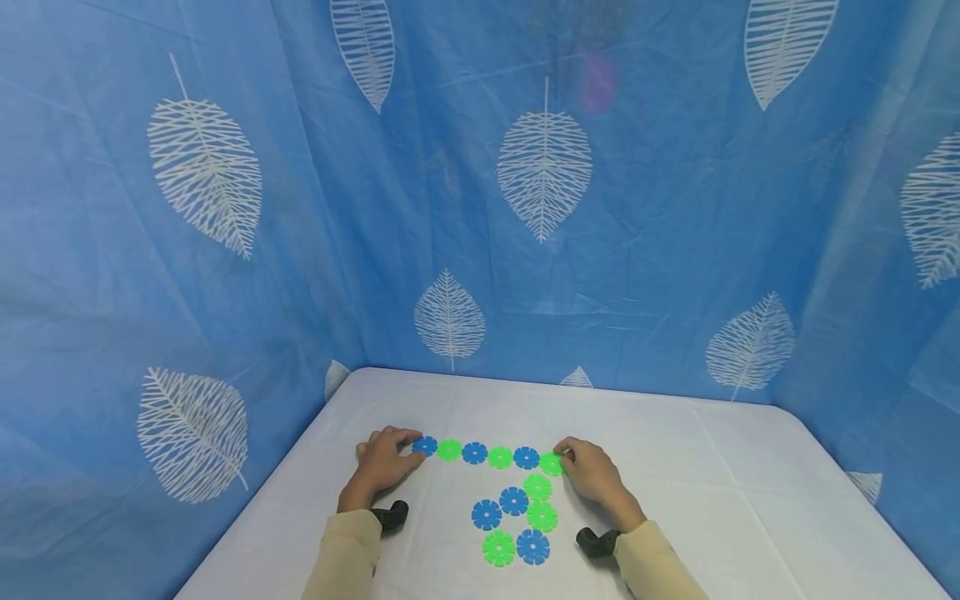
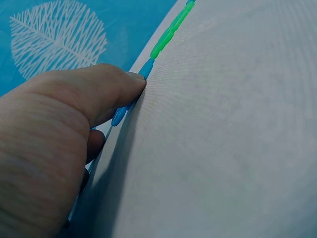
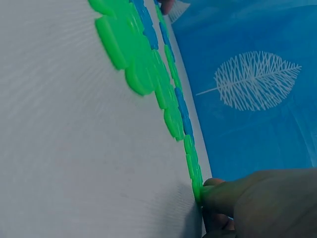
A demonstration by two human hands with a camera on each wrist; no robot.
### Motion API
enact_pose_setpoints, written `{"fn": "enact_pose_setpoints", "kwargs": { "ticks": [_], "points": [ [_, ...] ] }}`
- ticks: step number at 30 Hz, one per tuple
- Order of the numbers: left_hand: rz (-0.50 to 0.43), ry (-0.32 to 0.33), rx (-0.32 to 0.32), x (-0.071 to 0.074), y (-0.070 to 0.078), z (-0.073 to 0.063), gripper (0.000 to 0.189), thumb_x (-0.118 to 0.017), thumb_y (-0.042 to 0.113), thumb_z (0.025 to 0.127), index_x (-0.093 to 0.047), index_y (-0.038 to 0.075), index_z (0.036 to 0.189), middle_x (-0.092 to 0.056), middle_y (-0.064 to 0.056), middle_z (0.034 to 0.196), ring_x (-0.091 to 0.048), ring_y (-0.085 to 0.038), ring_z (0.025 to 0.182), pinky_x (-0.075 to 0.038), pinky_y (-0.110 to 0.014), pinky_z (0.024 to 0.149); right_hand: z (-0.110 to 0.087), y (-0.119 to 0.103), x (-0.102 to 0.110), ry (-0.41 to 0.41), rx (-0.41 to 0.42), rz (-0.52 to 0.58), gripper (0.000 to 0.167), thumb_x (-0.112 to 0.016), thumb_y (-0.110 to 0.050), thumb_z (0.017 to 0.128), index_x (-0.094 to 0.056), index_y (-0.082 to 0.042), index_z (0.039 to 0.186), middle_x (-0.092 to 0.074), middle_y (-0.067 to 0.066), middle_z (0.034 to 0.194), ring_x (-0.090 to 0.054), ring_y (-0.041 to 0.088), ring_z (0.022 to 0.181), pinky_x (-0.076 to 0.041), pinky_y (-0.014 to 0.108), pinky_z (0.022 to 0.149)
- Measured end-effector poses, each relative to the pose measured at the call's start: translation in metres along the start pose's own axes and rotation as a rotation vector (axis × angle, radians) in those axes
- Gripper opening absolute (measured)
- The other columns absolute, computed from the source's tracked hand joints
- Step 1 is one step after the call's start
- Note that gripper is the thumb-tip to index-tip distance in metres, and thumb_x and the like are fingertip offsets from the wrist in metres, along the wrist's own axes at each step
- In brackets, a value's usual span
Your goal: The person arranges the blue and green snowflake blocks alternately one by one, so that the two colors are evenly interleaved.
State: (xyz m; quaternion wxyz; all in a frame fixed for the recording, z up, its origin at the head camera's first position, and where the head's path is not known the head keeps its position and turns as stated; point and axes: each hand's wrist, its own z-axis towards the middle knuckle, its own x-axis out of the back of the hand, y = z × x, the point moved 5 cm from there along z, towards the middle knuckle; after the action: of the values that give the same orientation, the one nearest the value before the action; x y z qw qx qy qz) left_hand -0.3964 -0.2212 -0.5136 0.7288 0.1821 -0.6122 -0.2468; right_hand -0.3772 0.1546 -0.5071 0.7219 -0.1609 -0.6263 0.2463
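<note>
nearest, a bent cluster of flat, notched green and blue plastic discs [image 1: 514,509] lies closer to the right hand [image 1: 596,479], its top just beside the row's right end. beyond, a straight row of six such discs [image 1: 495,457] runs crosswise between both hands: the left hand [image 1: 381,463] pinches its blue end, the right its green one. behind stretches white tabletop [image 1: 675,433], then blue leaf-patterned curtain [image 1: 645,267].

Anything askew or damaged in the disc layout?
No damage visible. The disc row between the left hand and right hand alternates blue and green. Only the six nearer discs look slightly odd: they lie in an uneven cluster, off that row, though that may be deliberate.
</note>
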Motion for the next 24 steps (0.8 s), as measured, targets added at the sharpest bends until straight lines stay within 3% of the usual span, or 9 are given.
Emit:
{"fn": "enact_pose_setpoints", "kwargs": {
  "ticks": [24],
  "points": [
    [0.009, 0.011, -0.010, 0.0024, 0.0021, -0.0031, 0.037, -0.076, 0.039, 0.085, -0.072, 0.028, 0.120, -0.066, -0.001, 0.117, -0.052, -0.024, 0.111, -0.028, -0.049, 0.088, -0.0075, -0.0021, 0.0018, 0.027, -0.012, 0.002, 0.016, -0.064, -0.017, 0.096, -0.073, -0.016, 0.109, -0.066, 0.000, 0.091, -0.057, 0.015, 0.081, -0.049, 0.042, 0.074]
  ]
}}
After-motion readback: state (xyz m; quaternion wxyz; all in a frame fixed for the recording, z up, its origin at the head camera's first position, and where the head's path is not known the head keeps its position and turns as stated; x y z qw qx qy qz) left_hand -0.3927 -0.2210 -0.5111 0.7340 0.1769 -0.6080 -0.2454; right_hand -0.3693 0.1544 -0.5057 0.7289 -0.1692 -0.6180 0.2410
